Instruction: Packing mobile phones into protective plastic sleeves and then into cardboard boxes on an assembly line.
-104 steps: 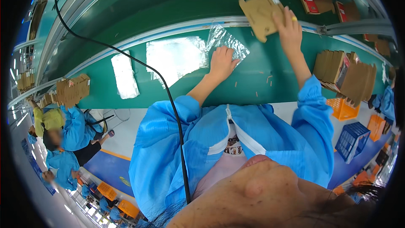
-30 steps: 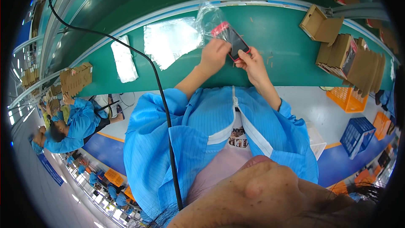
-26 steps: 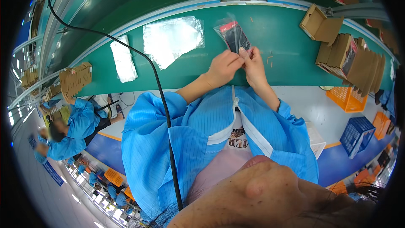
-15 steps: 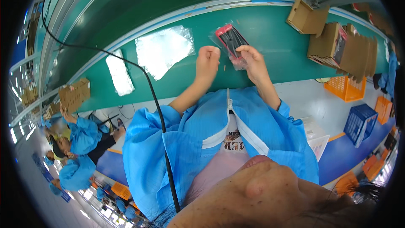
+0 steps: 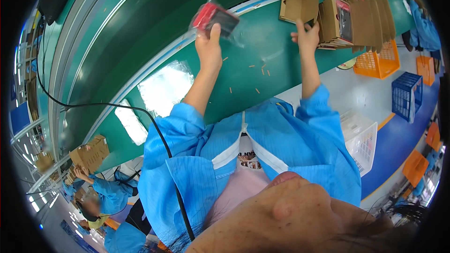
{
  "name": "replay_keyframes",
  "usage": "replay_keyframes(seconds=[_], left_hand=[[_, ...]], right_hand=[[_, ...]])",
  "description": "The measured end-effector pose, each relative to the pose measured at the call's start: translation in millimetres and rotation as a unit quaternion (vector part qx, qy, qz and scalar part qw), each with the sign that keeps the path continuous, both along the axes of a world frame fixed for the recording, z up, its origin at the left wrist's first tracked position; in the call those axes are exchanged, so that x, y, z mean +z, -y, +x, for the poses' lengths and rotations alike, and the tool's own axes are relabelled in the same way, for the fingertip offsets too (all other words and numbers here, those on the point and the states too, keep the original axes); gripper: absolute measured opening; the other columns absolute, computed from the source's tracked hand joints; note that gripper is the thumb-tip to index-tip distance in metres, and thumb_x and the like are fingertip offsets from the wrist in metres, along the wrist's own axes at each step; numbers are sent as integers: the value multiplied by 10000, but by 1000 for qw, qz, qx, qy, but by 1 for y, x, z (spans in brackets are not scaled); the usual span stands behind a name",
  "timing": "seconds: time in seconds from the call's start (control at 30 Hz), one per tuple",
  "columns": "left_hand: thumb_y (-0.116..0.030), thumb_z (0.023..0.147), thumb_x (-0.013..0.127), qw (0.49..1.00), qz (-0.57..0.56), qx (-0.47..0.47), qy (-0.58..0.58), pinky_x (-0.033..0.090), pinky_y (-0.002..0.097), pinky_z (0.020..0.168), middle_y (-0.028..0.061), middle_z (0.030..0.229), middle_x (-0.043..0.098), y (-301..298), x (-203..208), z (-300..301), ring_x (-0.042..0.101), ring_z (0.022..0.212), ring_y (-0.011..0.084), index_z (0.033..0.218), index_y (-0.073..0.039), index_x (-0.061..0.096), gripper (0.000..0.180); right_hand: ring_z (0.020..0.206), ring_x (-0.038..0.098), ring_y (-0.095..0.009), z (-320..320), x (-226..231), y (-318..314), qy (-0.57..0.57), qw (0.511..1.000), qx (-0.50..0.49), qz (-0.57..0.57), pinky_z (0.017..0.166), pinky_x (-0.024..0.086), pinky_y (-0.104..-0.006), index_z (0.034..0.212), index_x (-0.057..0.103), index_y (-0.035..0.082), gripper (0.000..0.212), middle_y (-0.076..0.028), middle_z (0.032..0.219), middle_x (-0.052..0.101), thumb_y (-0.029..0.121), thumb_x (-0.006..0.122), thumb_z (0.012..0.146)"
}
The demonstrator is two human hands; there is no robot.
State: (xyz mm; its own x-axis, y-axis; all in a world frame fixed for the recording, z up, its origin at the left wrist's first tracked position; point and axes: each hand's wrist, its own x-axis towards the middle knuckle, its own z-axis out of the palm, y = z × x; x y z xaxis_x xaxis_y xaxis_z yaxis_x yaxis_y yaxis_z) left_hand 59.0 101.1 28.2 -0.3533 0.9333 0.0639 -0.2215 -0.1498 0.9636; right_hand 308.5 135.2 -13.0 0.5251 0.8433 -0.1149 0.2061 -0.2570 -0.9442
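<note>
A red and black object in a clear plastic bag (image 5: 216, 20) is raised over the far edge of the green table. My left hand (image 5: 209, 51) holds its near side, with the thumb on the dark part; motion blurs it, and its exact kind does not show. My right hand (image 5: 307, 40) is stretched out to the right with fingers apart. Its fingertips are at the near edge of an open brown cardboard box (image 5: 291, 5), whose lid stands up; whether they grip it is unclear. Beside that hand, several cardboard boxes (image 5: 330, 21) stand in a row, one with a dark and red face showing.
Clear plastic bags (image 5: 166, 89) lie flat on the green table (image 5: 243, 82), among several small brown bits. A black cable (image 5: 110, 105) crosses on the left. Orange (image 5: 378, 63) and blue crates (image 5: 407, 94) stand on the floor at right. Another person (image 5: 110, 194) works at lower left.
The bagged red and black object has passed from my right hand to my left and moved up and leftward. My right hand has moved right, up to the open box. The view has shifted.
</note>
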Motion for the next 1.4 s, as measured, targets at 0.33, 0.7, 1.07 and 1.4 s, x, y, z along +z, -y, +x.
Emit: replay_keyframes(seconds=[0.33, 0.7, 1.07, 1.4], left_hand=[[-101, 746, 660, 927, -5, -48, -372, 425, 401, 865, 143, 992, 611, -6, -46, 46, 539, 1003, 339, 1074, -39, 587, 342], [-227, 789, 606, 649, 48, -74, -756, 330, 479, 992, 118, 1302, 452, -21, -83, 18, 443, 1187, 318, 1212, -84, 534, 452], [-163, 889, 492, 782, 19, 43, -621, 271, 496, 1010, 202, 1327, 427, 24, -58, -39, 384, 1181, 405, 1256, -16, 492, 395], [-54, 822, 556, 791, -96, 107, -595, 393, 427, 811, 175, 976, 529, 101, -86, -106, 480, 925, 350, 962, -4, 569, 149]], right_hand=[[641, 585, -362, -74, -65, 44, 285, 931, 149, 171, 562, 468, -443, 742, 594, -1, 257, -187, 760, 599, 176, 530, 917], [707, 584, -366, -73, -49, 54, 304, 916, 221, 140, 615, 487, -423, 841, 574, -33, 173, -190, 807, 580, 121, 528, 905], [589, 664, -176, 67, 121, 43, 201, 969, 62, 128, 537, 492, -317, 730, 500, 12, 335, -102, 620, 657, 257, 502, 959], [447, 548, -128, 54, 141, 58, 222, 907, 297, -199, 456, 424, -298, 755, 605, 7, 375, -68, 506, 544, 342, 559, 918]])
